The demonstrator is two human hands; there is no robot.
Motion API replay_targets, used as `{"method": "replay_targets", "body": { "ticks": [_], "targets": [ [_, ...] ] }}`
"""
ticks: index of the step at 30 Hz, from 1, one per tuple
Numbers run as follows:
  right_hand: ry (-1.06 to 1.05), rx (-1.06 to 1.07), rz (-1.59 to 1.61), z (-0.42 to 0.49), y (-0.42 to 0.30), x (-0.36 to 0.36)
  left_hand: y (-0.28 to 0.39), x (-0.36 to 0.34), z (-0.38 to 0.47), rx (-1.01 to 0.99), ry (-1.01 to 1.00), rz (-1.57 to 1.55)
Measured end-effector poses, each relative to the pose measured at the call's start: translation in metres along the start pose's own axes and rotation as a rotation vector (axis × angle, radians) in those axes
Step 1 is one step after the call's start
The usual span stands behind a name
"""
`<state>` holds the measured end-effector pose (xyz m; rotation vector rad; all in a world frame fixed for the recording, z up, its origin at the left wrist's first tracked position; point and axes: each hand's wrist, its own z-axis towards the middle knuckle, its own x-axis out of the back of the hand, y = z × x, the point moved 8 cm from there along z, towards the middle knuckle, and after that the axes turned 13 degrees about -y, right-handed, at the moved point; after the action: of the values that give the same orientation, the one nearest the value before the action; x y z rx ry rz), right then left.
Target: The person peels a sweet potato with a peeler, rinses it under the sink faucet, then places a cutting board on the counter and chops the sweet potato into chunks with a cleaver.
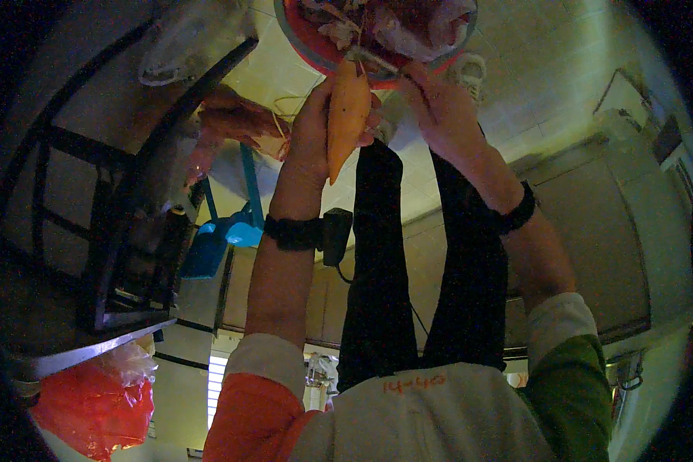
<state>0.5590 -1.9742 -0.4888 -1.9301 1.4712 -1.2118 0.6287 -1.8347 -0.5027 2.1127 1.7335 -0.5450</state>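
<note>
My left hand (317,124) is closed around an orange spindle-shaped root, seemingly a peeled sweet potato (348,115), with one pointed end toward me. Its far end lies over the edge of a red basin (375,84). Inside the basin are peel-like scraps (341,29) and crumpled plastic film (421,29). My right hand (439,104) grips a thin tool (378,59), a peeler or a knife, which reaches to the far end of the root. The dim light hides the blade's shape. Both wrists wear black bands.
At the left stands a black chair-like frame (86,144). Beside it, what looks like another person's hand (237,118) shows near my left forearm. Blue plastic items, perhaps dustpans (205,254), lie beyond. A red plastic bag (98,404) hangs lower left. Cabinet doors (589,242) are at the right.
</note>
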Motion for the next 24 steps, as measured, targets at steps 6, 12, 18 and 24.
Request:
{"method": "replay_targets", "body": {
  "ticks": [6,12,18,24],
  "targets": [
    [-0.06,-0.178,-0.103,0.018,0.021,0.006,-0.011,-0.005,-0.004,0.103,-0.305,-0.215],
    [0.063,-0.072,-0.028,0.002,0.017,0.012,-0.007,0.006,0.007,0.06,-0.209,-0.167],
    [0.062,-0.083,-0.138,0.011,0.002,0.018,-0.005,0.006,0.005,-0.005,-0.239,-0.046],
    [0.047,-0.073,-0.086,0.002,0.009,0.014,-0.006,0.013,0.003,-0.022,-0.098,-0.291]
  ]
}}
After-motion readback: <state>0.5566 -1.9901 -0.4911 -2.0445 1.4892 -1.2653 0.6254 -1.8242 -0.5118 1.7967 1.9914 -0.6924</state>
